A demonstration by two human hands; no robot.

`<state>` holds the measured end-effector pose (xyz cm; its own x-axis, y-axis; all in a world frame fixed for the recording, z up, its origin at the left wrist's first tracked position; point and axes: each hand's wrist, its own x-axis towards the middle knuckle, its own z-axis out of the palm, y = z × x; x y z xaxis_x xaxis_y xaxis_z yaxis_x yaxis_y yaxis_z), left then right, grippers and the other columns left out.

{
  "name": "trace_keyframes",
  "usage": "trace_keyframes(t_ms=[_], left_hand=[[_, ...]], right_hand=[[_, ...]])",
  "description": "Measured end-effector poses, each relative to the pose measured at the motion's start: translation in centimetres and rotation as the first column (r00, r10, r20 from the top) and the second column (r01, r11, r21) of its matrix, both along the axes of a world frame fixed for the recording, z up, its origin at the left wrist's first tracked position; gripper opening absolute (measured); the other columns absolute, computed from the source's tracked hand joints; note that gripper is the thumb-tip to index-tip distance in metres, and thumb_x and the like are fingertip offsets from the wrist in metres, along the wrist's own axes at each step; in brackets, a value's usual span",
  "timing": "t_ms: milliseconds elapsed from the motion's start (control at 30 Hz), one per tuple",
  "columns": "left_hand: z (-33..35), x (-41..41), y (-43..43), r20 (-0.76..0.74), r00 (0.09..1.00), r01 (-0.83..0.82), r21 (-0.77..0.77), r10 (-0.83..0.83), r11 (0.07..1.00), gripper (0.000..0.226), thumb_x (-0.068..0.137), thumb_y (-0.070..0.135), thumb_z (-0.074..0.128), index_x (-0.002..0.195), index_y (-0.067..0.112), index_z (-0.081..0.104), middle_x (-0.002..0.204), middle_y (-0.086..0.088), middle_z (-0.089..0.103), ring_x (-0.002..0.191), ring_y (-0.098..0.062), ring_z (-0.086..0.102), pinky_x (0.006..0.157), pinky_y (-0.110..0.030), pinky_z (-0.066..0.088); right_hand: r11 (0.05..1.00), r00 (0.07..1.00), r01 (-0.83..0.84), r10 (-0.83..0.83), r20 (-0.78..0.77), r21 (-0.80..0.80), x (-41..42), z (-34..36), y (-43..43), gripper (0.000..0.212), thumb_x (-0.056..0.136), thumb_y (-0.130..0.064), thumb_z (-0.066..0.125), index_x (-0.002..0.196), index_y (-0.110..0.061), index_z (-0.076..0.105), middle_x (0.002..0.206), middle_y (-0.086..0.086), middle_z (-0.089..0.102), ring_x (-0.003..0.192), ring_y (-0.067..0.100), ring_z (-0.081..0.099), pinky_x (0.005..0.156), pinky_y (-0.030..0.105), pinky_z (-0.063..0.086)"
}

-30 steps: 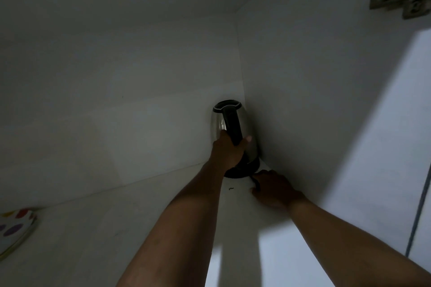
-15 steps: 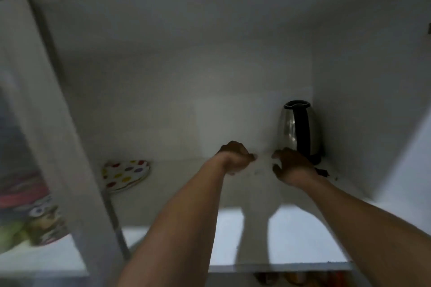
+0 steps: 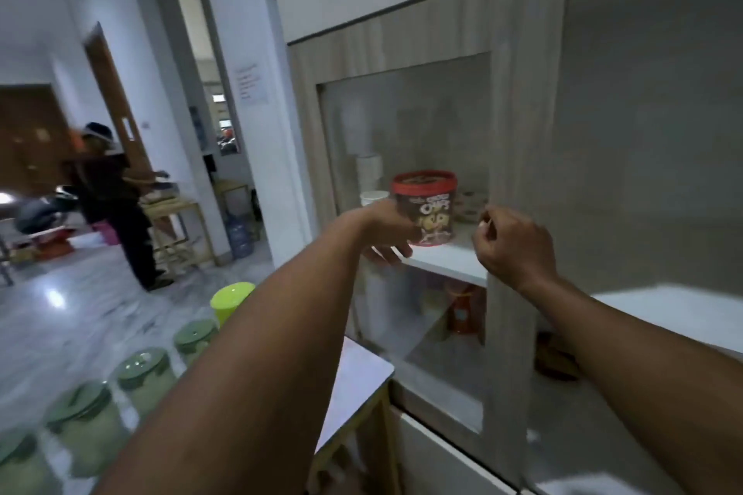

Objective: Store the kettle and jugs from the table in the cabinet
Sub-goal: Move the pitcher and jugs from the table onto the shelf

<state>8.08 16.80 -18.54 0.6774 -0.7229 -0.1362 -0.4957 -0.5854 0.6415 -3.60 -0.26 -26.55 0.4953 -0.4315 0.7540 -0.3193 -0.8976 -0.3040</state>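
Note:
The kettle is out of view. The open cabinet compartment (image 3: pixel 643 133) fills the right side, with its white shelf (image 3: pixel 683 313) at the lower right. My left hand (image 3: pixel 386 233) hovers empty with loose fingers in front of the glass cabinet door (image 3: pixel 406 125). Held up against the door's wooden frame, my right hand (image 3: pixel 510 245) is curled with nothing in it. On the table at the lower left stand several clear jugs with green lids (image 3: pixel 140 370) and one with a lime-green lid (image 3: pixel 231 299).
Behind the glass stands a red cereal tub (image 3: pixel 426 209) on a shelf, with more jars below. A white counter corner (image 3: pixel 358 382) juts out under my left arm. At the back left a person (image 3: pixel 116 205) stands by a wooden table; a water bottle (image 3: pixel 239 233) sits on the floor.
Both hands have let go of the kettle and come out of the cabinet. My view has swung left, from the dark compartment to the glass door and the room.

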Motion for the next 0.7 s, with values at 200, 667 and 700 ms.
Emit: trace_keyframes(t_ms=[200, 667, 700], left_hand=[[-4.8, 9.2, 15.9, 0.058, 0.92, -0.382, -0.081, 0.386, 0.921, 0.033, 0.098, 0.031, 0.06, 0.11, 0.002, 0.07, 0.106, -0.014, 0.076, 0.083, -0.031, 0.075, 0.072, -0.039, 0.059], [-22.7, 30.5, 20.6, -0.08, 0.726, -0.684, 0.012, 0.683, 0.729, 0.026, 0.077, 0.04, 0.07, 0.076, 0.015, 0.065, 0.074, -0.007, 0.053, 0.071, -0.023, 0.049, 0.076, -0.043, 0.054], [-24.2, 32.5, 19.7, -0.113, 0.713, -0.694, 0.028, 0.692, 0.719, 0.028, 0.075, 0.041, 0.069, 0.076, 0.014, 0.064, 0.073, -0.006, 0.049, 0.072, -0.021, 0.046, 0.071, -0.042, 0.05]], right_hand=[[0.947, 0.936, -0.314, 0.32, -0.145, 0.064, 11.0, -1.6, 10.4, 0.009, 0.087, -0.027, 0.057, 0.087, -0.018, 0.058, 0.085, 0.007, 0.067, 0.075, 0.032, 0.061, 0.061, 0.036, 0.046], [0.568, 0.694, -0.216, 0.662, -0.285, 0.795, 41.4, -19.0, 16.1, 0.02, 0.081, -0.033, 0.062, 0.094, -0.018, 0.062, 0.095, 0.0, 0.063, 0.092, 0.024, 0.059, 0.077, 0.033, 0.047], [0.539, 0.669, -0.179, 0.68, -0.3, 0.823, 43.6, -20.2, 15.7, 0.015, 0.08, -0.033, 0.061, 0.087, -0.02, 0.059, 0.088, -0.001, 0.06, 0.087, 0.024, 0.057, 0.073, 0.032, 0.044]])
